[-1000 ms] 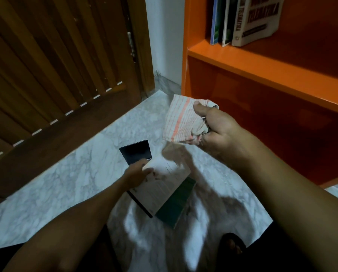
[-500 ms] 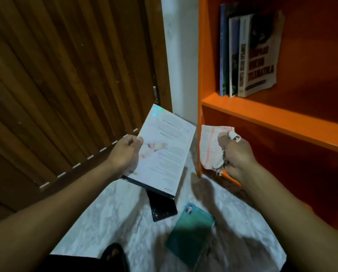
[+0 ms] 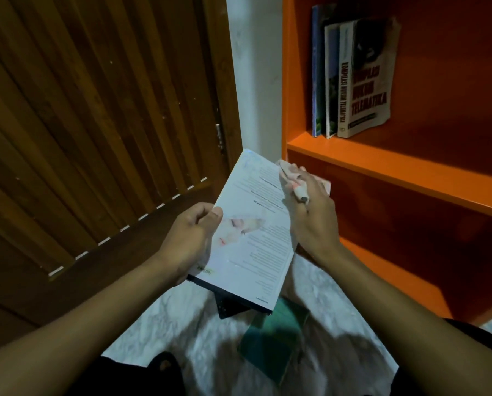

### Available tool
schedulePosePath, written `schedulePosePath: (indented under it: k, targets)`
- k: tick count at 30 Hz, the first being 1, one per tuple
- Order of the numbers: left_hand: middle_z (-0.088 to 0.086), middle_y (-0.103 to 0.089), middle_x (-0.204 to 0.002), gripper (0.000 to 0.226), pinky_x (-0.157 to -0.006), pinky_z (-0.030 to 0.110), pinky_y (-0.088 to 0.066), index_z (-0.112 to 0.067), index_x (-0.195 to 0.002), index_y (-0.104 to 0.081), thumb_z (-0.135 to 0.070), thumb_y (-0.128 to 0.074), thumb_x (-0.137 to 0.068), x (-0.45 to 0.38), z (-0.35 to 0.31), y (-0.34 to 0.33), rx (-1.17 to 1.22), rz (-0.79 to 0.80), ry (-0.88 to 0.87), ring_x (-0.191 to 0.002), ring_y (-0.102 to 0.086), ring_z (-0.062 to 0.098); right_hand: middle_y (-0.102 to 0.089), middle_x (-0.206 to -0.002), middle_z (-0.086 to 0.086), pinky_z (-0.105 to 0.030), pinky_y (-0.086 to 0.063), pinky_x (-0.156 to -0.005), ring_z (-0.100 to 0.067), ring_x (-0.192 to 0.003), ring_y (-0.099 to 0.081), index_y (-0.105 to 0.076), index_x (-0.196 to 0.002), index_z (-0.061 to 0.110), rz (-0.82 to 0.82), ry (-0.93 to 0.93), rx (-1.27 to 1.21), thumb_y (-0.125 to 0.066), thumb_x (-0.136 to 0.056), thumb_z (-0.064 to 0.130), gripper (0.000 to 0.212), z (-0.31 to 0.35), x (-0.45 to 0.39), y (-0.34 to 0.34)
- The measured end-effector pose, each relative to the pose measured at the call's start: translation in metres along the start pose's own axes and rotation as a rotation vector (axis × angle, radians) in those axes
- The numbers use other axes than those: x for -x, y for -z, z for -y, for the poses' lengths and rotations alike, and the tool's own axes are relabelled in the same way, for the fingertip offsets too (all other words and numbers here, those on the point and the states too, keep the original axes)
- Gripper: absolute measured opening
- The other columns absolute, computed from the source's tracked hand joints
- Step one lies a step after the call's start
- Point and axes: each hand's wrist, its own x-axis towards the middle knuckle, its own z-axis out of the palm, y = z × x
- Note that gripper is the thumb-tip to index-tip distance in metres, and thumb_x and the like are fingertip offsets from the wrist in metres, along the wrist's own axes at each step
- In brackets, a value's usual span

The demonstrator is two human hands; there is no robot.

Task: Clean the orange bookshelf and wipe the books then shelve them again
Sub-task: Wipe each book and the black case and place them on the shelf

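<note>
1. Slatted brown wooden door (image 3: 96,138): fills the left of the view, beside a strip of pale wall.
2. Glossy orange bookshelf (image 3: 396,172): stands at the right; its lower compartment shows no books.
3. White-veined marble floor (image 3: 182,332): lies below the hands and carries the books not yet wiped.
4. Three upright books (image 3: 353,78) on the orange shelf board: they lean together against the left wall, already shelved.
5. Pale-covered paperback book (image 3: 253,241) with printed text: held in the air, tilted, between door and bookshelf, well clear of the shelf.
6. Dark green flat book (image 3: 273,347) and a small black-covered book (image 3: 230,305): both lie on the floor under the held paperback.
7. Left hand (image 3: 190,241): fingers curl round the paperback's left edge, thumb on the cover, bearing its weight.
8. Right hand (image 3: 310,212): fingers lie fairly flat, pressing a crumpled pale cloth with an orange stripe (image 3: 292,178) onto the cover's upper right edge.
9. Risk, as judged: a one-edge grip may let the paperback twist or slip under the wiping pressure and drop onto the floor books; the bunched cloth may also catch and crease the cover's corner.
</note>
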Motion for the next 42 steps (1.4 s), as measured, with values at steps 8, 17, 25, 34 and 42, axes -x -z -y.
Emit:
schedulePosePath:
  k: [8,17,25,34,42]
  targets:
    - [0.005,-0.076,-0.111,0.026,-0.097,0.051,-0.051,-0.014,-0.107,-0.062,-0.036,-0.05,-0.103,-0.021,-0.003,-0.007,0.347,-0.134,0.157,-0.098,-0.074,0.03,-0.043,-0.154,0.006,-0.046,-0.023,-0.122,-0.015,-0.147,-0.029,-0.051,-0.14,0.028,0.28,0.242,0.111,-0.059,-0.095,0.012,0.049,-0.011,0.041,-0.02]
    - [0.003,-0.074,-0.116,0.026,-0.096,0.048,-0.052,-0.013,-0.116,-0.055,-0.034,-0.05,-0.104,-0.019,0.014,0.035,0.433,-0.349,0.241,-0.1,-0.074,0.031,-0.065,-0.119,0.007,-0.027,-0.046,-0.092,-0.009,-0.107,-0.057,-0.056,-0.118,0.029,0.604,0.277,0.035,-0.032,-0.1,0.036,0.03,0.006,0.089,-0.036]
    - [0.004,-0.073,-0.11,0.021,-0.08,0.044,-0.042,-0.017,-0.093,-0.061,-0.035,-0.053,-0.101,-0.01,0.015,0.033,0.296,-0.299,0.203,-0.102,-0.07,0.034,-0.057,-0.074,0.01,-0.018,-0.04,-0.046,-0.004,-0.055,-0.05,-0.063,-0.11,0.025,0.231,-0.066,-0.223,-0.044,-0.104,0.036,0.023,0.015,0.048,-0.021]
    - [0.013,-0.068,-0.118,0.026,-0.093,0.046,-0.053,-0.008,-0.097,-0.064,-0.032,-0.056,-0.101,0.002,0.016,-0.006,0.213,0.024,0.221,-0.109,-0.066,0.034,-0.061,-0.1,0.025,-0.02,-0.051,-0.072,0.01,-0.089,-0.058,-0.058,-0.122,0.027,-0.155,-0.096,-0.144,-0.049,-0.103,0.015,0.025,0.011,-0.003,-0.008]
    - [0.026,-0.069,-0.11,0.026,-0.098,0.06,-0.048,-0.012,-0.094,-0.067,-0.038,-0.062,-0.095,-0.001,0.008,-0.034,0.31,0.05,0.261,-0.107,-0.065,0.049,-0.017,-0.164,0.016,-0.049,0.0,-0.122,-0.015,-0.152,0.005,-0.025,-0.154,0.039,0.258,0.011,0.052,-0.044,-0.104,0.014,0.059,0.022,0.043,-0.035]
